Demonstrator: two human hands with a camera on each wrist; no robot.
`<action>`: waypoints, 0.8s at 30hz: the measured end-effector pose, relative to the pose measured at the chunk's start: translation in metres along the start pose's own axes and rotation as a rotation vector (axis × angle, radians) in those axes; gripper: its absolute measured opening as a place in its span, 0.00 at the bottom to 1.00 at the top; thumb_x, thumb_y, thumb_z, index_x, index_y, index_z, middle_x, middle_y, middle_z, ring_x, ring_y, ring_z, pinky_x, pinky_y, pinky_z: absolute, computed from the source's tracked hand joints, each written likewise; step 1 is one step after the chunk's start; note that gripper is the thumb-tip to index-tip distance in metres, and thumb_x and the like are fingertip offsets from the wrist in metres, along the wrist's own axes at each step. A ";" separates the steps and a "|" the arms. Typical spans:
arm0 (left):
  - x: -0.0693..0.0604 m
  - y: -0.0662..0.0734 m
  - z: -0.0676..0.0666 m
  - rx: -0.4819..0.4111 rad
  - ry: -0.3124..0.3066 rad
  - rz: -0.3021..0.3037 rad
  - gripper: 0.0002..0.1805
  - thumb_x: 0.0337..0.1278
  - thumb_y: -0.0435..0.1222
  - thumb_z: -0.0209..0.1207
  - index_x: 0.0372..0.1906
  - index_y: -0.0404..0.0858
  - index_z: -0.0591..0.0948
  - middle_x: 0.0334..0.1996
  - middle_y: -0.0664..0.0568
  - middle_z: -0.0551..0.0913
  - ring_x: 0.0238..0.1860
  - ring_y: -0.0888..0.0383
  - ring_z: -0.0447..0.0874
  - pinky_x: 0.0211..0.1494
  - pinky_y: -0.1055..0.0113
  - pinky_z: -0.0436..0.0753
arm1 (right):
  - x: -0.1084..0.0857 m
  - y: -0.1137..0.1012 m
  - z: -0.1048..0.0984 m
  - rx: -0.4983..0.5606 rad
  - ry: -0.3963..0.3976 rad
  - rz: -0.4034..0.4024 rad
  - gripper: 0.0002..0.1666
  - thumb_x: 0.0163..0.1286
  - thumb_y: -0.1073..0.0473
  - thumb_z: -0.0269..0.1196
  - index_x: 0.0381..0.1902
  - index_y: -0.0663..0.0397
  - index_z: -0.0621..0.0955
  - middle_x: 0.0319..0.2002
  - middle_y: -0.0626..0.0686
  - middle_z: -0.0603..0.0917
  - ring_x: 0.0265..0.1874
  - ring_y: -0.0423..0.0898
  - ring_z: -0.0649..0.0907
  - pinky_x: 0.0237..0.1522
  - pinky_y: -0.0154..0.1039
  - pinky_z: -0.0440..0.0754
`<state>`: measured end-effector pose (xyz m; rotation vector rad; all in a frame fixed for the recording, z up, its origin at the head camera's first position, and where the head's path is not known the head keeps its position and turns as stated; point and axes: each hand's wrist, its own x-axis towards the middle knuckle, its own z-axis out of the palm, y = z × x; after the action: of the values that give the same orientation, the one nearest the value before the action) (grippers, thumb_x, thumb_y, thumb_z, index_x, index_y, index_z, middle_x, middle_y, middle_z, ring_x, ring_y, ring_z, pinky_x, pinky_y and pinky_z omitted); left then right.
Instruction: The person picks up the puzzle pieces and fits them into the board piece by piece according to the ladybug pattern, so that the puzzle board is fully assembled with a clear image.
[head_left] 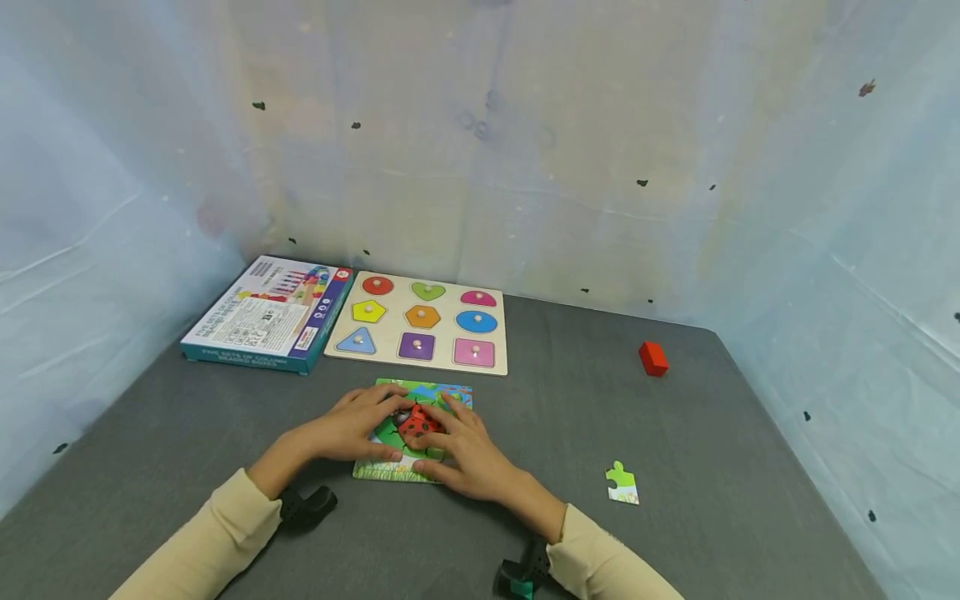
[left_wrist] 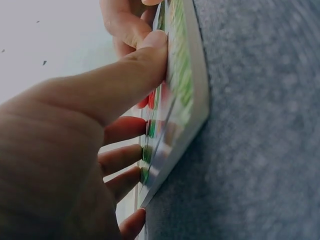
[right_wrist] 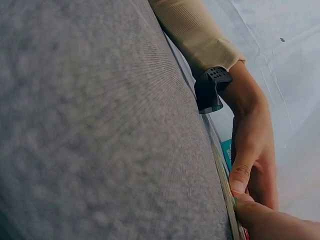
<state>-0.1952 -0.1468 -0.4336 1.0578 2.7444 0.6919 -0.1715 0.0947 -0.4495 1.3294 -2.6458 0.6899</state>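
A jigsaw puzzle (head_left: 386,472) with a ladybug on green leaves lies flat before the person, its lower strip showing grass. From the left, the left hand (head_left: 348,427) rests its spread fingertips and thumb on the puzzle. The right hand (head_left: 472,454) lies over its right part, fingers extended and touching the surface. In the left wrist view, the left thumb (left_wrist: 145,50) presses on the puzzle's face near its edge, while the other fingertips touch farther along. Both thumbs come close together in the right wrist view. Parts of the ladybug picture are hidden under the fingers.
One loose green-and-white puzzle piece (head_left: 622,483) lies to the right of the hands. Farther back is a red block (head_left: 653,359). Behind the puzzle sit a wooden shape board (head_left: 390,333) with knobbed shapes and a flat box (head_left: 262,312). Pale sheeting (head_left: 480,167) surrounds the grey table.
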 end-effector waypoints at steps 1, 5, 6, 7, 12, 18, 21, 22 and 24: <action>0.000 0.000 0.000 -0.001 -0.003 0.000 0.40 0.50 0.57 0.62 0.64 0.41 0.67 0.64 0.43 0.63 0.65 0.44 0.59 0.63 0.37 0.52 | 0.000 0.000 0.000 0.005 -0.002 -0.003 0.21 0.67 0.43 0.57 0.55 0.41 0.80 0.70 0.55 0.61 0.71 0.61 0.49 0.60 0.67 0.56; -0.001 0.001 -0.001 -0.004 -0.010 -0.003 0.40 0.50 0.57 0.62 0.65 0.41 0.67 0.65 0.43 0.62 0.66 0.43 0.59 0.63 0.37 0.52 | -0.001 0.000 0.000 -0.005 -0.021 0.001 0.22 0.67 0.42 0.56 0.56 0.40 0.79 0.70 0.55 0.60 0.71 0.62 0.49 0.60 0.67 0.55; -0.001 0.002 -0.001 -0.004 -0.010 -0.003 0.40 0.50 0.56 0.62 0.65 0.41 0.67 0.65 0.43 0.62 0.66 0.43 0.58 0.64 0.37 0.52 | -0.001 0.000 0.001 -0.021 -0.032 0.006 0.21 0.68 0.42 0.54 0.56 0.39 0.78 0.70 0.55 0.59 0.71 0.61 0.49 0.61 0.66 0.55; -0.001 0.002 -0.001 -0.003 -0.009 -0.002 0.40 0.50 0.56 0.62 0.65 0.40 0.67 0.65 0.43 0.62 0.66 0.43 0.58 0.64 0.37 0.52 | -0.001 -0.001 0.001 -0.045 -0.044 0.010 0.21 0.69 0.42 0.53 0.56 0.39 0.78 0.71 0.55 0.58 0.71 0.61 0.49 0.62 0.65 0.54; -0.002 0.005 -0.001 0.041 0.018 0.020 0.40 0.51 0.55 0.61 0.65 0.39 0.67 0.64 0.42 0.63 0.66 0.43 0.58 0.63 0.37 0.54 | 0.000 -0.004 0.002 -0.187 -0.113 0.019 0.22 0.74 0.41 0.42 0.57 0.40 0.72 0.72 0.55 0.54 0.71 0.58 0.48 0.66 0.60 0.51; -0.003 0.007 0.001 0.110 0.036 0.034 0.43 0.53 0.62 0.55 0.68 0.41 0.64 0.64 0.41 0.62 0.65 0.42 0.58 0.62 0.36 0.55 | 0.001 -0.003 0.003 -0.133 -0.075 0.021 0.20 0.73 0.43 0.45 0.56 0.40 0.73 0.71 0.56 0.55 0.71 0.58 0.51 0.65 0.60 0.50; -0.002 0.008 0.003 0.123 0.033 0.014 0.44 0.51 0.65 0.54 0.69 0.45 0.64 0.65 0.42 0.62 0.65 0.43 0.58 0.63 0.38 0.54 | 0.002 0.000 0.004 -0.048 -0.035 0.030 0.18 0.71 0.44 0.50 0.54 0.39 0.74 0.70 0.55 0.58 0.70 0.58 0.53 0.64 0.62 0.51; -0.001 0.008 0.004 0.127 0.030 0.009 0.44 0.50 0.65 0.54 0.69 0.46 0.63 0.65 0.42 0.62 0.66 0.44 0.58 0.63 0.38 0.54 | 0.002 0.000 0.004 -0.013 -0.027 0.034 0.18 0.70 0.44 0.52 0.55 0.39 0.75 0.69 0.55 0.59 0.70 0.58 0.54 0.64 0.63 0.50; -0.001 0.008 0.005 0.134 0.032 0.006 0.44 0.49 0.66 0.54 0.69 0.48 0.63 0.65 0.43 0.62 0.65 0.44 0.59 0.63 0.38 0.54 | 0.002 0.002 0.002 0.052 -0.016 0.032 0.19 0.68 0.45 0.55 0.55 0.39 0.75 0.68 0.54 0.60 0.70 0.57 0.53 0.63 0.64 0.50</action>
<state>-0.1885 -0.1402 -0.4340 1.0905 2.8505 0.5364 -0.1741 0.0937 -0.4519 1.3134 -2.6853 0.7606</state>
